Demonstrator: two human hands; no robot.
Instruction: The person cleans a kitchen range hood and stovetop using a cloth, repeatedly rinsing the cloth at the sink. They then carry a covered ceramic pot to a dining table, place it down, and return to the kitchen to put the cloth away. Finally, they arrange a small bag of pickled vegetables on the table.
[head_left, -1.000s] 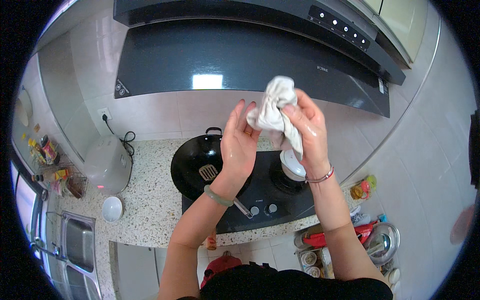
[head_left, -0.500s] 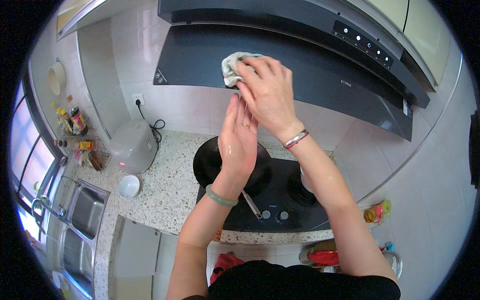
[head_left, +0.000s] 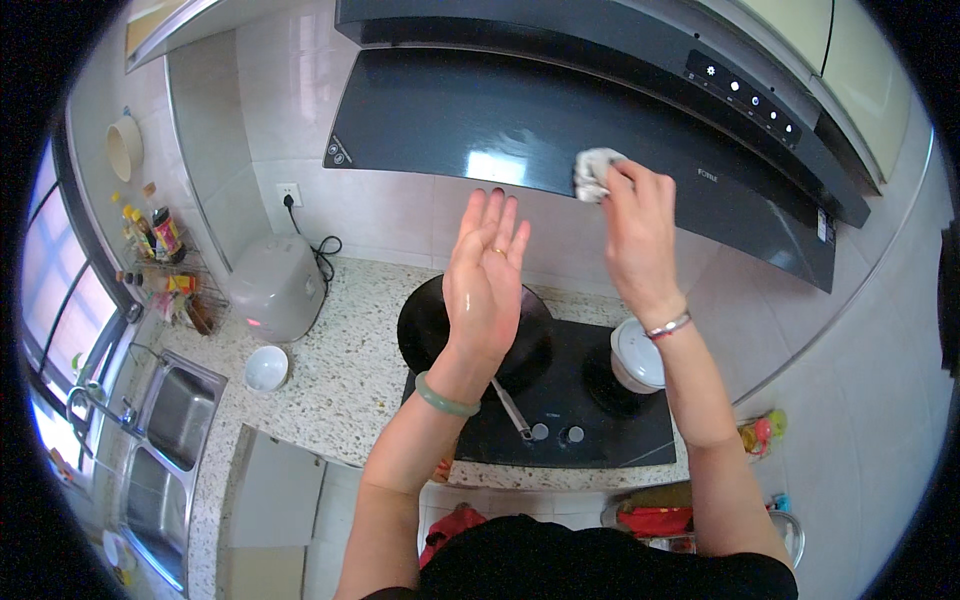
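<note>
My right hand (head_left: 640,235) grips a crumpled whitish cloth (head_left: 596,174) against the lower edge of the dark range hood panel (head_left: 440,110). A silvery bracelet circles that wrist. To its left my left hand (head_left: 485,275) is raised, palm showing and fingers stretched out, holding nothing. It wears a ring, and a green bangle (head_left: 447,394) sits on the wrist. The palm looks wet. Beneath the left hand, partly hidden by it, a black wok (head_left: 420,325) rests on the black gas hob (head_left: 600,440).
A white lidded pot (head_left: 637,355) stands on the hob's right burner. Left on the speckled counter are a rice cooker (head_left: 277,287) and a white bowl (head_left: 266,369). Farther left come a bottle rack (head_left: 185,285) and a double sink (head_left: 180,420). Lit controls (head_left: 745,95) show on the hood.
My right hand has carried the cloth to the right and slightly down along the hood panel. It has come away from my left hand, which stays raised. The view has shifted slightly.
</note>
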